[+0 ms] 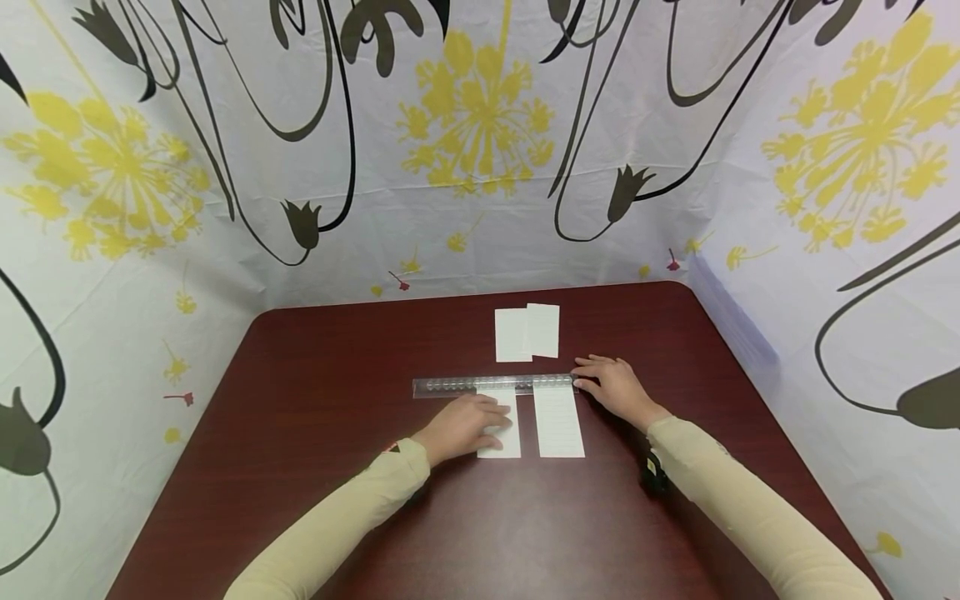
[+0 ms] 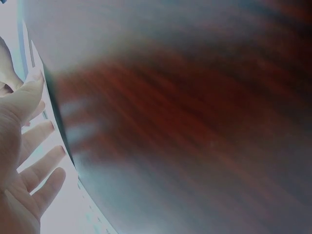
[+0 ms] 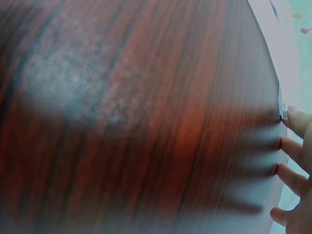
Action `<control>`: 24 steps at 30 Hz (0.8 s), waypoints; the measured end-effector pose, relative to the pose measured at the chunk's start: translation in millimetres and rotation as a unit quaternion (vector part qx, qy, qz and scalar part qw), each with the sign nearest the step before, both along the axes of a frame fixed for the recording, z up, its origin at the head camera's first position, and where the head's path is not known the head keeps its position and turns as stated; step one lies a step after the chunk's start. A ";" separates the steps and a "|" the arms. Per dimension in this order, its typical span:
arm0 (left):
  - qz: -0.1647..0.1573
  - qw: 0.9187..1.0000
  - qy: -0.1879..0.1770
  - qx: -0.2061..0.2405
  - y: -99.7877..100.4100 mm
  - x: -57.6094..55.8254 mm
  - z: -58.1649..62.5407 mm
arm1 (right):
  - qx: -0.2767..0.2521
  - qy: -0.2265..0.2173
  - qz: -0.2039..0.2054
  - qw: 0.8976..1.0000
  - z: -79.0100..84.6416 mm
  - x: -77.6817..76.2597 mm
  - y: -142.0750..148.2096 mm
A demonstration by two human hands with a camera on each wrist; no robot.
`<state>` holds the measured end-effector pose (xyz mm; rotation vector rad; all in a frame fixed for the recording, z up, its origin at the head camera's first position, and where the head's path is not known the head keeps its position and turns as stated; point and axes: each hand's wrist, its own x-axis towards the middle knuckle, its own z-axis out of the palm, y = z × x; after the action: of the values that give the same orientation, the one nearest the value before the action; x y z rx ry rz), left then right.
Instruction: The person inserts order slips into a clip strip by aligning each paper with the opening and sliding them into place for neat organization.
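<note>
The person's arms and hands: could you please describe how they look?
The left sleeve and right sleeve are long, plain and pale beige. The left hand and right hand are ungloved. A black object with a pale yellow mark shows at the right sleeve's end, a small reddish strip at the left's.

Dark red table (image 1: 337, 354) before me, wood-grained. Toward far edge, two white cards (image 1: 512, 337), overlapping. Closer to me, two paper strips (image 1: 559, 425), apart, clear ruler (image 1: 448, 387) across their far ends.
</note>
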<state>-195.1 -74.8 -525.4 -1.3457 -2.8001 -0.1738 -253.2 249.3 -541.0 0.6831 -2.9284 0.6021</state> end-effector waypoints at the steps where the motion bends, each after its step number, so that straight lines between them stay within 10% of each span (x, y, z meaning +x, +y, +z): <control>1: 0.000 1.000 -0.001 0.001 0.2 0.1 0.1 | 0.000 0.000 0.001 1.000 0.0 0.0 0.0; 24: -0.005 1.000 0.008 -0.001 9.9 -1.9 -2.1 | -0.011 -0.002 -0.004 1.000 -0.2 1.1 -0.5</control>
<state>-197.1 -64.8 -527.5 -1.3546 -2.7827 -0.1591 -252.2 248.9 -541.2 0.6668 -2.9224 0.6354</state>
